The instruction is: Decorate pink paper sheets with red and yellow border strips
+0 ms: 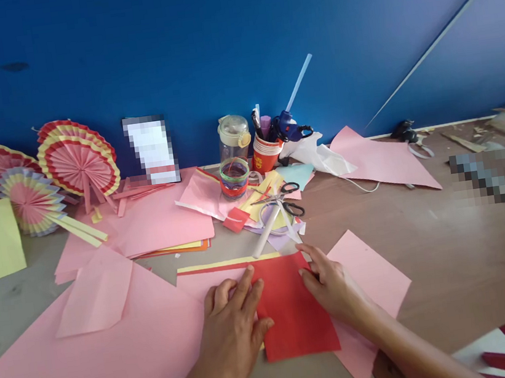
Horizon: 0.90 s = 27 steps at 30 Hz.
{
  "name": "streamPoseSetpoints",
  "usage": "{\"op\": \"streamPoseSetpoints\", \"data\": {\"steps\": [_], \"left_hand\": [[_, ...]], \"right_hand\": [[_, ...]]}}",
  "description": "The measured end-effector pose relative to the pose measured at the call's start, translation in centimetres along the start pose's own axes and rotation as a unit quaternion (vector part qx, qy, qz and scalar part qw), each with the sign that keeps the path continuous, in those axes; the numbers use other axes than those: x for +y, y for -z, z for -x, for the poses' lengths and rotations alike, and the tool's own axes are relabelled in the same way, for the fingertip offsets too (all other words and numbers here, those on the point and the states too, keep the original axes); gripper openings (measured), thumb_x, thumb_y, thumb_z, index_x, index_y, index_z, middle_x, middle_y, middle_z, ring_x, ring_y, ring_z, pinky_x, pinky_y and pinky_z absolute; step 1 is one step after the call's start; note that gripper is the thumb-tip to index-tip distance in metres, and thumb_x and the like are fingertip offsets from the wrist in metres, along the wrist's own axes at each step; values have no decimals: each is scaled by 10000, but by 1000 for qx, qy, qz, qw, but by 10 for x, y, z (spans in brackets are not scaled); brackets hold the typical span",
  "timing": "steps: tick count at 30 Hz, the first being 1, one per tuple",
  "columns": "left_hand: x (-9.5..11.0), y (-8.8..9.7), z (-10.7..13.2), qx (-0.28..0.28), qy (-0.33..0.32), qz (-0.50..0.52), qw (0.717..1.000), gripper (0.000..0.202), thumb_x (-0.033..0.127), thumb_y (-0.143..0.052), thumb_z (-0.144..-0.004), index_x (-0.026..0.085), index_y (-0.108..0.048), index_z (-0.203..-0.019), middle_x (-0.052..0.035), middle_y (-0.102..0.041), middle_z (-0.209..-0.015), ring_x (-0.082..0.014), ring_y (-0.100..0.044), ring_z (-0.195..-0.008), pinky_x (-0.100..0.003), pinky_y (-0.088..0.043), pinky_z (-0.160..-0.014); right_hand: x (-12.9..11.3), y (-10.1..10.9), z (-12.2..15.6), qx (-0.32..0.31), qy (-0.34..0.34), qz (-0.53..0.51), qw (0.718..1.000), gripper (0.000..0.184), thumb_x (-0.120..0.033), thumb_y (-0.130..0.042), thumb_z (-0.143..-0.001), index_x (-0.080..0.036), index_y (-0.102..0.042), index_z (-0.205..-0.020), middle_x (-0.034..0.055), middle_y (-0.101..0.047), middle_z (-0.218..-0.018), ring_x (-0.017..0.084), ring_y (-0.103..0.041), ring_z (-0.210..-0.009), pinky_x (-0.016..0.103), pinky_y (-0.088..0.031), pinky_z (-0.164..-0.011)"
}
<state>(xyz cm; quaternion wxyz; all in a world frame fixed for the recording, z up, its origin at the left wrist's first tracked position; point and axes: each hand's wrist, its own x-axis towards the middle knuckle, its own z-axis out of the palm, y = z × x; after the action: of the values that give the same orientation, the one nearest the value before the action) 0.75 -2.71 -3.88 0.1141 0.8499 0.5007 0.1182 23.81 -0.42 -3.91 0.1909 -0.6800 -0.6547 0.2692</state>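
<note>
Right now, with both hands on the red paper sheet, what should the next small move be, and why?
Probably hold the left hand flat and slide the right hand along the top edge of the red paper sheet to press it down. Both hands rest on its upper part, and it lies on pink paper, where it could slip.

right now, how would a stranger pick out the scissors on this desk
Start at the blue wall and find the red cup standing against it. Just in front of it, on yellow scraps, lie the scissors: black loop handles and metal blades among all the paper.
</note>
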Motion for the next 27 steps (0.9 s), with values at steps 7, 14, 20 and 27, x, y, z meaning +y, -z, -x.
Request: {"op": "streamPoseSetpoints", "data": {"steps": [7, 14, 20, 27], "left_hand": [[0, 3, -4, 8, 6, 3, 1000, 377, 268, -506, -875, 266, -563, -1248, -23, -502, -1403, -232, -490, -1048, -420, -410, -902], [-1, -2, -4, 22, 14, -6, 1000, 382, 237, -485, -869, 292, -572, -1237, 6, -519, -1387, -224, -488, -1035, -412, -391, -898], [-2, -3, -3, 28, -5, -9, 1000, 389, 234, -486, -875, 282, -548, -1255, 2, -503, -1399, -232, -475, -1046, -422, -396, -904], [1, 1, -5, 8, 17, 4, 1000, 423, 212, -488, -854, 279, -550, -1267, -4, -531, -1369, -224, -483, -1041, -417, -397, -929]], "right_hand": [[-1, 2, 0, -15, 12, 62, 998, 490, -288, -371, -831, -118, -440, -1285, -58, -486, -535, 150, -491, -457, 246, -357, -483], [-4, 18, 7, 102, 89, 193, 972, 401, -265, -396, -896, -149, -518, -1260, 78, -634, -838, 209, -579, -712, 316, -420, -645], [-42, 11, 9, 3, 257, 183, 949, 307, -127, -401, -877, -183, -634, -1068, 99, -603, -1001, 210, -499, -847, 326, -374, -735], [-65, -18, -15, -67, 254, 230, 937, 319, -148, -488, -835, -174, -608, -1129, 85, -578, -953, 214, -473, -849, 325, -333, -724]]}}
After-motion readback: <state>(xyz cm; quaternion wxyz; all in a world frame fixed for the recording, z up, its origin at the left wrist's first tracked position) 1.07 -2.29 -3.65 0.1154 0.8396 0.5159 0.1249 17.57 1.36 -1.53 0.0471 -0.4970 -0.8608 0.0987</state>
